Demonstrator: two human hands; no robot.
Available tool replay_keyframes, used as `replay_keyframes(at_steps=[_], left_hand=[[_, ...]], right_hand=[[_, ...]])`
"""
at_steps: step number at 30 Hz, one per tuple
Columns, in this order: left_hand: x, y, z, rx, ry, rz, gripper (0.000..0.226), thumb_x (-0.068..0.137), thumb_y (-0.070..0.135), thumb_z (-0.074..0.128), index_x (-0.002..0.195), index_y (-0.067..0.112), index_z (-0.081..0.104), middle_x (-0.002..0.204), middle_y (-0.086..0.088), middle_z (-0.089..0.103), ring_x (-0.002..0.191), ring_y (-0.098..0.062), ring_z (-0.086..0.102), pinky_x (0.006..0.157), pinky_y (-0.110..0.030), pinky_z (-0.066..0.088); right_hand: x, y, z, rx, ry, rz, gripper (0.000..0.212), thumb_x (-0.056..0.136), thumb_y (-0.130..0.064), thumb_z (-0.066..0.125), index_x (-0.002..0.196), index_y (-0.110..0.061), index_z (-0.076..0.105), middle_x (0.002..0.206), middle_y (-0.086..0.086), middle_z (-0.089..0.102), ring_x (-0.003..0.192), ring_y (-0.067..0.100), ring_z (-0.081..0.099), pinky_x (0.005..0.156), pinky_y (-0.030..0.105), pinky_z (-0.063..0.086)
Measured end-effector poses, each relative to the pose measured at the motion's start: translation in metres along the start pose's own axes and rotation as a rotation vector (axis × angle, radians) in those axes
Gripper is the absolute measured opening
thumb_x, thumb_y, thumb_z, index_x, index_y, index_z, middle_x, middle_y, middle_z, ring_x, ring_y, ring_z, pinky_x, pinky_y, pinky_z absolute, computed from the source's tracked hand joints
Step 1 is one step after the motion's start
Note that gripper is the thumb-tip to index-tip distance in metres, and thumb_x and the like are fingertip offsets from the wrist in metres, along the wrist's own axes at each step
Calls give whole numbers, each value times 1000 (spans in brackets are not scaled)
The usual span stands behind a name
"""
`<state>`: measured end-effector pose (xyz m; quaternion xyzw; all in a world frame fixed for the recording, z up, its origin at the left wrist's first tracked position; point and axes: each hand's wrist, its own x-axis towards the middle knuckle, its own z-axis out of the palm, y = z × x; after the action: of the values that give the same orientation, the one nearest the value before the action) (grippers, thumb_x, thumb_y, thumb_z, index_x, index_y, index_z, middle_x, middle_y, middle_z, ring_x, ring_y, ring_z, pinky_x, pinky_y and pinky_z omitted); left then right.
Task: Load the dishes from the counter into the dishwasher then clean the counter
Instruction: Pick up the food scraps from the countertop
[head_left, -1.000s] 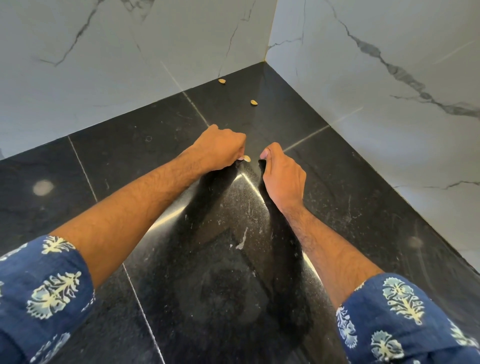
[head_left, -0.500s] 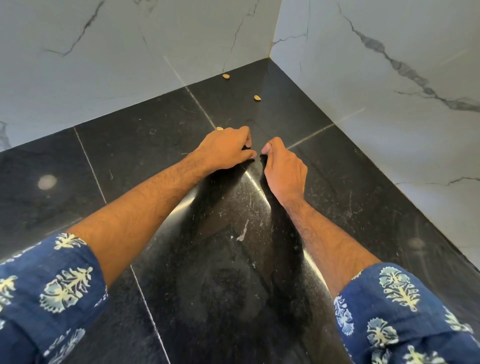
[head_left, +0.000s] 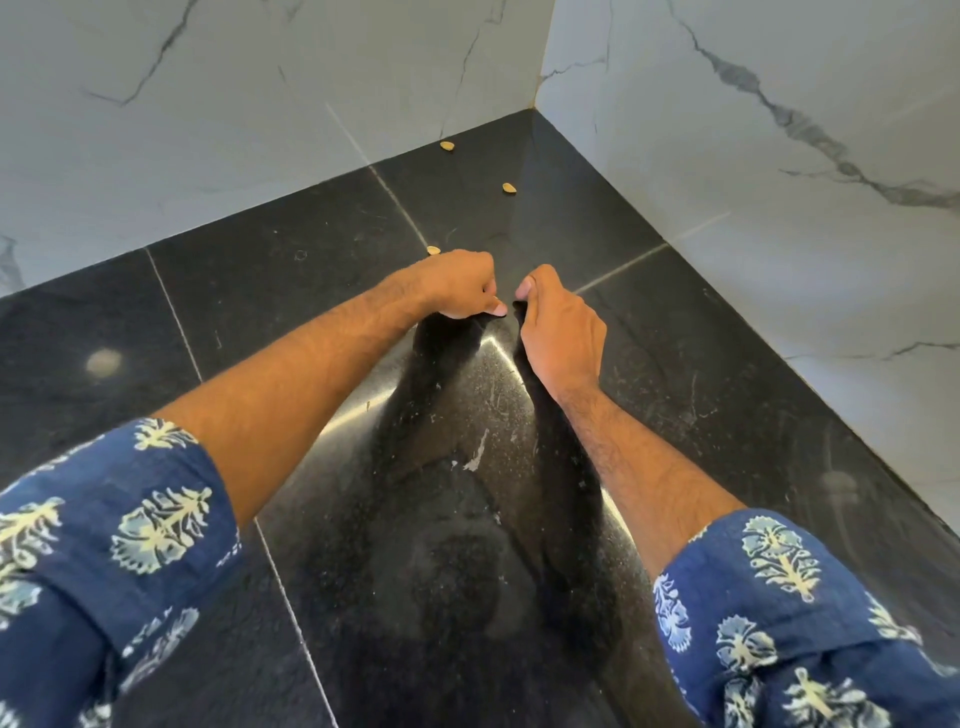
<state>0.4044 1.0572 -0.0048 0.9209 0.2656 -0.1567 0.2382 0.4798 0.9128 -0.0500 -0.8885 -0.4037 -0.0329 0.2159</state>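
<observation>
On glossy black stone counter (head_left: 675, 374), left hand (head_left: 457, 283) and right hand (head_left: 563, 332) curled, contents unclear.

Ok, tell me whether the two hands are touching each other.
Apart. The head view shows a narrow strip of dark counter between the left hand thumb tip and the right hand thumb; both hands have curled fingers.

Single head-worn view, angled steeply down, close over black counter (head_left: 291, 291) corner
</observation>
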Motion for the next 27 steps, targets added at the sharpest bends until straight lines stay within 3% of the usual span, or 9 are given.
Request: replay_keyframes(at_steps=[4, 7, 10, 14, 16, 19, 22, 24, 27], left_hand=[[-5, 5, 2, 118, -18, -4, 31, 99, 41, 55, 103, 13, 42, 82, -1, 55, 75, -17, 55, 73, -39, 45], [-9, 9, -3, 158, -62, 30, 29, 101, 40, 51, 104, 15, 38, 82, 1, 52, 75, -18, 52, 79, -41, 45], [-17, 14, -2, 354, -67, 109, 24, 106, 38, 39, 101, 16, 34, 74, 5, 46, 67, -15, 46, 85, -44, 37], [-27, 15, 5, 427, 8, 204, 15, 107, 31, 31, 99, 18, 31, 70, 5, 44, 60, -11, 40, 78, -39, 33], [-26, 6, 14, 105, 100, 190, 12, 102, 25, 37, 93, 18, 35, 73, 2, 50, 61, -15, 42, 69, -37, 33], [-29, -4, 30, -892, 372, 109, 19, 89, 9, 44, 74, 20, 37, 66, 5, 39, 59, -12, 32, 55, -29, 28], [-36, -10, 42, -1821, 415, 103, 29, 84, 0, 38, 67, 22, 29, 60, 4, 23, 53, -11, 16, 48, -27, 18], [-39, -14, 46, -2131, 415, 131, 27, 85, -1, 35, 68, 21, 34, 58, 5, 23, 52, -10, 16, 48, -25, 19], [-41, -17, 51, -2294, 483, 129, 21, 84, 0, 35, 77, 18, 43, 60, 5, 25, 51, -10, 20, 49, -25, 21]], right_hand=[[-1, 0, 0, 6, 6, -8, 16, 103, -23, 37, 100, -25, 52, 66, -10, 54, 57, 19, 53, 57, 32, 35], [0, 0, 1, 0, 8, -14, 15, 104, -25, 37, 99, -25, 51, 66, -9, 56, 58, 20, 54, 57, 32, 37], [0, -1, 2, -26, 4, -14, 17, 105, -30, 35, 99, -24, 50, 68, -10, 56, 59, 19, 55, 57, 33, 40], [1, -1, 2, -30, -2, -3, 21, 106, -34, 35, 98, -23, 50, 67, -9, 56, 60, 20, 58, 57, 36, 46], [0, -1, 2, -26, 8, -12, 19, 106, -32, 35, 99, -24, 50, 67, -9, 56, 59, 20, 56, 56, 35, 43], [-1, 0, -1, 1, 4, -11, 18, 105, -28, 34, 100, -25, 51, 68, -10, 55, 57, 18, 49, 57, 32, 32], [-1, 1, -1, 14, 12, -9, 18, 105, -26, 34, 100, -27, 51, 72, -11, 60, 59, 17, 53, 58, 32, 33], [-2, 0, 1, 25, 16, -17, 18, 105, -26, 34, 99, -28, 51, 72, -10, 62, 60, 17, 55, 58, 32, 35], [-2, 2, 2, 35, 15, -20, 18, 104, -25, 34, 99, -28, 50, 72, -10, 62, 61, 17, 56, 59, 32, 37]])
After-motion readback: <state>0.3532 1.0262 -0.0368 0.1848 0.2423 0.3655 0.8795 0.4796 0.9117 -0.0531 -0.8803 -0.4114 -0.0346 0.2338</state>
